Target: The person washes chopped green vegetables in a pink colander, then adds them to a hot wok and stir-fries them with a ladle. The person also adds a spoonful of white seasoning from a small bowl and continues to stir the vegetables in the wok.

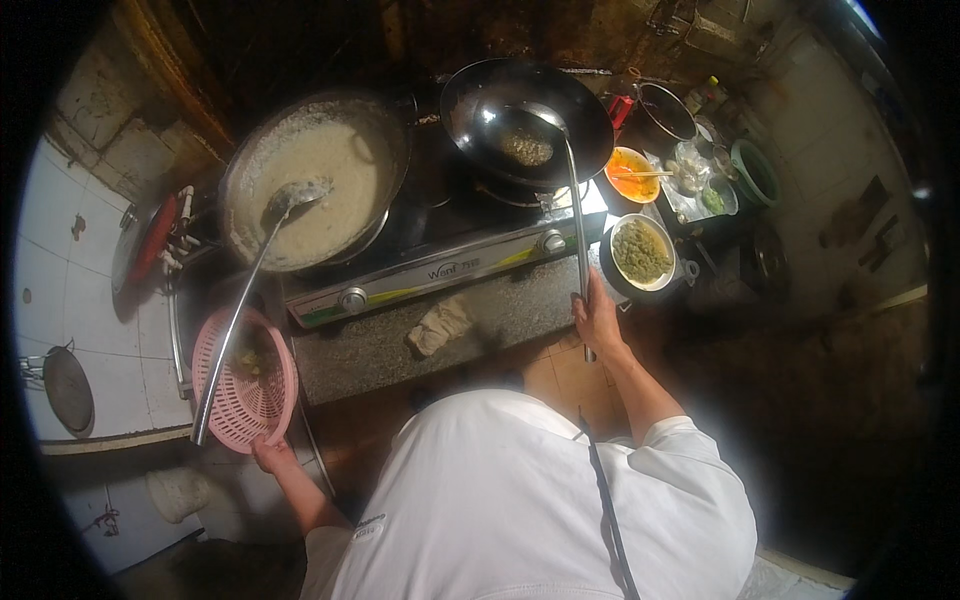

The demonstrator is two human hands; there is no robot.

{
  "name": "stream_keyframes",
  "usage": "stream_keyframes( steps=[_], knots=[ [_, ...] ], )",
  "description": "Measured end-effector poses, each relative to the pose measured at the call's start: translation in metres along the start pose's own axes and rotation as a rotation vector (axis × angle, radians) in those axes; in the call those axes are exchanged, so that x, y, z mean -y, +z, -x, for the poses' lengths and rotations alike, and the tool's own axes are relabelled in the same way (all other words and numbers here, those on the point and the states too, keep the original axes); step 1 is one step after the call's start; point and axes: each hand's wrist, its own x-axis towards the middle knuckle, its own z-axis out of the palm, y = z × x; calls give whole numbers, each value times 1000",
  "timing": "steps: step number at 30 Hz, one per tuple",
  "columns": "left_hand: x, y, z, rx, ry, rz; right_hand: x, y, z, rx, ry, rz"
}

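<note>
My right hand (pixel 598 315) grips the long metal handle of a ladle (pixel 576 195), whose head rests inside a black wok (pixel 472 112) on the right burner. A small pool of oil with bits in it (pixel 527 148) lies at the wok's bottom. By its rim, my left hand (pixel 271 454) holds a pink plastic colander (pixel 283 382) at lower left, with a few greenish pieces (pixel 251 364) inside. A second ladle (pixel 244 304) leans in a large pan of thick, pale liquid (pixel 337 187); its handle passes above the colander in the picture.
The two-burner gas stove (pixel 450 274) stands on a stone counter (pixel 360 367). A crumpled cloth (pixel 440 326) lies before it. To the right are a bowl of orange liquid with chopsticks (pixel 632 176), a bowl of chopped greens (pixel 641 253) and a green basin (pixel 754 172).
</note>
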Motion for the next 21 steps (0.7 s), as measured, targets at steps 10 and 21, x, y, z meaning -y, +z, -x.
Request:
stream_keyframes(
  steps=[10,21],
  knots=[
    [-5,10,15,5,2,-13,3,0,0,4,21,-10],
    [-3,6,8,5,-9,20,12,-2,2,-16,-12,9]
  ],
)
